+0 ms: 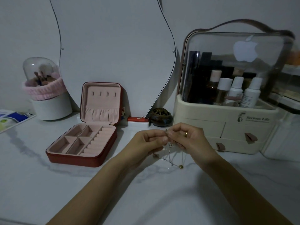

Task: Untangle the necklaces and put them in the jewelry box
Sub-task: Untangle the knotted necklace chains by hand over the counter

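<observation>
Hands: my left hand and right hand both pinch the tangled thin silver and gold chain necklaces.
Left of them: open red jewelry box with pink lining.
Behind: cream cosmetics organizer with clear lid.

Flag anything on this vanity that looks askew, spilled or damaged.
Only the necklaces: several chains hang knotted together from the left hand and right hand. The jewelry box lies open; nothing looks spilled or broken.
</observation>
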